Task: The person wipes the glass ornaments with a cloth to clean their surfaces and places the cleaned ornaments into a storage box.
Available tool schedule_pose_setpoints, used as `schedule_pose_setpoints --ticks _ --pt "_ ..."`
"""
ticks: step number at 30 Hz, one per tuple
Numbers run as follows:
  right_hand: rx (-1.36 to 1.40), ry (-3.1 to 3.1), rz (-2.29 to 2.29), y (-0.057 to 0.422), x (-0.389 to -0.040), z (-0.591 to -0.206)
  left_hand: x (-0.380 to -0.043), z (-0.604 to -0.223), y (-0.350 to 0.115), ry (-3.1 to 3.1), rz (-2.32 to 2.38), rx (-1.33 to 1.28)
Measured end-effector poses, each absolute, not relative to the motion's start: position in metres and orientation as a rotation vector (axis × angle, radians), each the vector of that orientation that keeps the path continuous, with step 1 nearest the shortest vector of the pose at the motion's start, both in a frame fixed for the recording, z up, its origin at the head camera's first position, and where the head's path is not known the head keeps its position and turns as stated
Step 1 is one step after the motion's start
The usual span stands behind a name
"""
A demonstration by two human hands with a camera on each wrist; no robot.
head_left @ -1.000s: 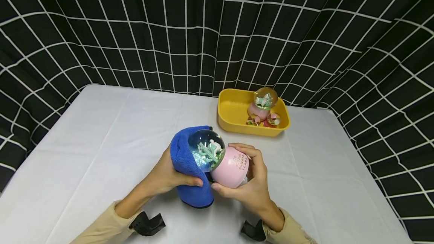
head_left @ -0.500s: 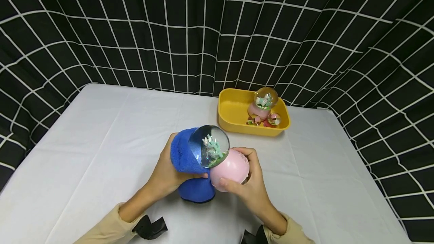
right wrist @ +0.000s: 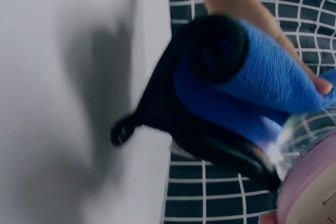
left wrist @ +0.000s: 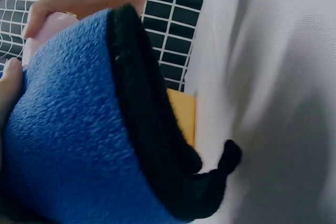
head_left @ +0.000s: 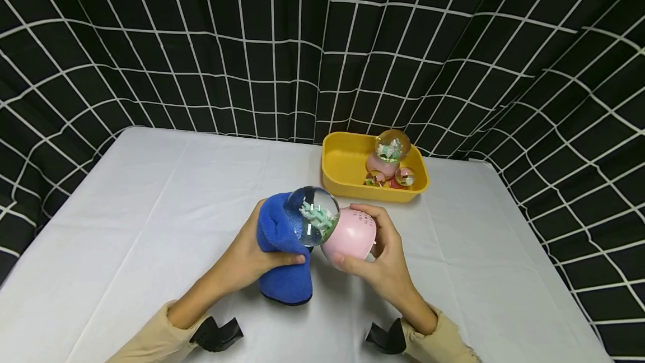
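In the head view my right hand (head_left: 388, 256) grips the pink base of a snow globe (head_left: 350, 234), tilted so its clear ball points up and left. Green and white figures show inside the ball. My left hand (head_left: 247, 254) holds a blue cloth (head_left: 284, 273) with black edging, its thumb on the front, and the cloth wraps the ball's left side. The left wrist view is mostly filled by the cloth (left wrist: 73, 124), with the pink base (left wrist: 50, 32) behind it. In the right wrist view the underside of the base (right wrist: 315, 192) shows at the lower right corner.
Behind the hands a yellow tray (head_left: 342, 188) stands on the white-covered table (head_left: 151, 200). It holds a larger snow globe (head_left: 392, 147) with a pink base and two small globes, one of them a small globe (head_left: 405, 177) at the right. A black gridded curtain (head_left: 227, 55) hangs around the back and sides.
The snow globe has turned and tilted in my right hand, the lettering on its base shifting out of view and back near the top. The cloth stays against the ball.
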State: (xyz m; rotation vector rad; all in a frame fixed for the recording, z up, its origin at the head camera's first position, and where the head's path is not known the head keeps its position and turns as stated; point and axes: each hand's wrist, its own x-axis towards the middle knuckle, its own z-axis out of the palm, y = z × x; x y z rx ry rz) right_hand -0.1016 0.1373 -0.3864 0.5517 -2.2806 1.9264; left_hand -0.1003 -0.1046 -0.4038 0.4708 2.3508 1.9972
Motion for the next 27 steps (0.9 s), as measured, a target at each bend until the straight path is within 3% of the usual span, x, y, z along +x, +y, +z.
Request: schedule_pose_setpoints --ticks 12,27 --pt "0.726 -2.265 1.478 0.143 -0.107 -0.385 -0.098 -0.402 -0.103 2.319 1.903 0.504" --pt "1.003 -1.909 1.560 0.143 -0.112 -0.385 -0.099 -0.410 -0.103 2.276 1.720 0.596"
